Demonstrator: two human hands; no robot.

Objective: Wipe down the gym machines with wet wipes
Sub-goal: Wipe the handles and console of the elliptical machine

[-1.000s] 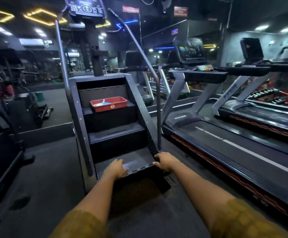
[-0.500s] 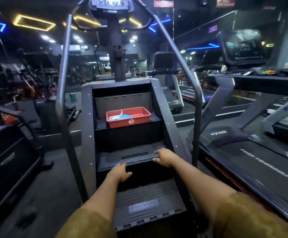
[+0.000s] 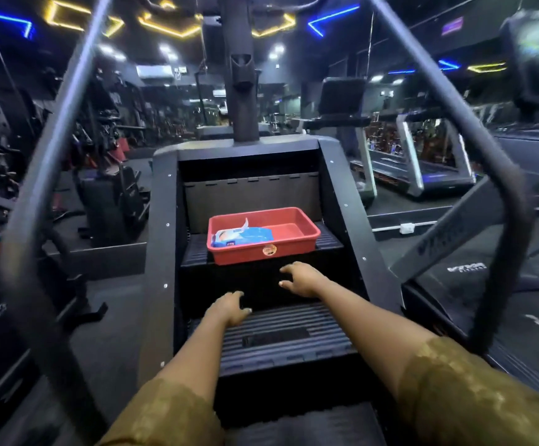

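Wipes (image 3: 244,236) lie in the red tray (image 3: 293,254) on the stepper's (image 3: 162,220) upper step (image 3: 329,241). Both hands have climbed from the lower steps toward it. Left hand (image 3: 229,309) and right hand (image 3: 300,280) are empty, fingers loosely spread. Taking a wipe probably comes next.

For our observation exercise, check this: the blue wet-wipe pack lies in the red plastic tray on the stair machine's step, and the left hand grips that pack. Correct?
Not quite. The head view shows the left hand empty, below the red plastic tray; the blue wet-wipe pack does lie in it, untouched.
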